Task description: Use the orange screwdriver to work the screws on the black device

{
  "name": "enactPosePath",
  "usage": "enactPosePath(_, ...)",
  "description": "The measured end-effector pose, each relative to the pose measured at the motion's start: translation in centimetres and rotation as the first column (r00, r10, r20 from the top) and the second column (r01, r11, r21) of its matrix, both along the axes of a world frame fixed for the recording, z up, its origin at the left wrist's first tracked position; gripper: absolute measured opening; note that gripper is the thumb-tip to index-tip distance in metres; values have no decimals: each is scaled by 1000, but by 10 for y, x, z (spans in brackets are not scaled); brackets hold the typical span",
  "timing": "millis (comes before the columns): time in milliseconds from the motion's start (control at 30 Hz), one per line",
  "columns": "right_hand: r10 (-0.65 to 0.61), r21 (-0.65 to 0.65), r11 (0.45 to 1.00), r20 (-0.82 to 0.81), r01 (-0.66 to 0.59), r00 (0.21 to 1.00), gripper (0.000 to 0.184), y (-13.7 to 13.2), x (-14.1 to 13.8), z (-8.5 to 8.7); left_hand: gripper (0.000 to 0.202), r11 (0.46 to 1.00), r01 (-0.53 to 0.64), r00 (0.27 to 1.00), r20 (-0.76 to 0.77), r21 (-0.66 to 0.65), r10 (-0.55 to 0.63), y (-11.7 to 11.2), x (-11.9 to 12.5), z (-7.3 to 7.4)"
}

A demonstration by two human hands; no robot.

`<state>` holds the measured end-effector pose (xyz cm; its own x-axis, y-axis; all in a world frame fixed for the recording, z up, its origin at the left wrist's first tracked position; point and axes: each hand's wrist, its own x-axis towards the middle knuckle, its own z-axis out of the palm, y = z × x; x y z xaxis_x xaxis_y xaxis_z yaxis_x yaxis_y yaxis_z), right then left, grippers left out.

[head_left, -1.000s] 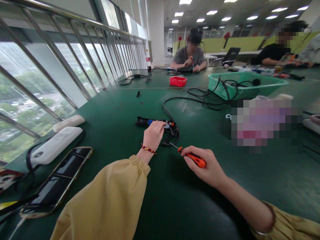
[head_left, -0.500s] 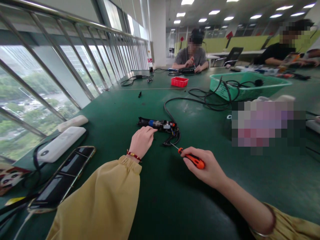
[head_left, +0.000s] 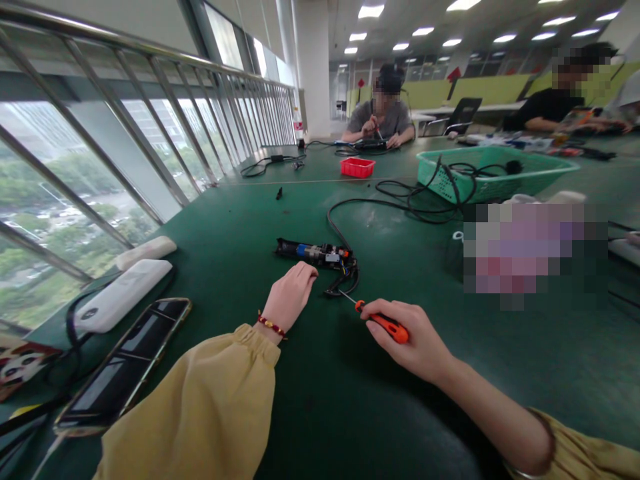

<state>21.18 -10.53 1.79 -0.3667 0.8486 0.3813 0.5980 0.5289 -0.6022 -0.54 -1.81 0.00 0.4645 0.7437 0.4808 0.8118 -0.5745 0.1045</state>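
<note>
An opened black corded device [head_left: 313, 252] lies on the green table, its inner parts, a blue band and thin wires exposed. Just below its near edge, my left hand [head_left: 291, 293] is closed, the fingers bunched and pointing down. Whatever may be between those fingertips is hidden. My right hand [head_left: 417, 337] grips an orange-and-black screwdriver [head_left: 395, 331] by its handle. The thin shaft points up and left, with its tip at the curved black piece [head_left: 332, 292] beside the device's wired end.
A black cable [head_left: 370, 201] runs from the device toward a green basket [head_left: 535, 187]. Beyond are a red tray [head_left: 357, 168] and a small black piece [head_left: 279, 193]. A phone [head_left: 125, 367] and white power bank [head_left: 125, 293] lie left. A person [head_left: 383, 110] works across the table.
My left hand has drawn back slightly from the device toward me, and its fingers are more curled. My right hand keeps the screwdriver in nearly the same place. The view has tilted slightly.
</note>
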Motion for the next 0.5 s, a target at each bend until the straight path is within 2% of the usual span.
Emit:
enactPosePath(167,105,3,994,45,-106,993,11,-3,-6,1,15,995,73,965,246,72,-88,2,14,1)
enactPosePath(267,162,19,986,65,-163,985,10,-5,-10,2,14,993,85,934,341,81,-108,4,17,0)
enactPosePath(367,178,30,983,62,-180,982,8,-7,-12,2,15,995,72,927,365,66,-91,6,18,-1)
enactPosePath(500,168,35,985,65,-171,984,8,-7,-12,1,16,997,61,944,322,54,-76,8,18,-1)
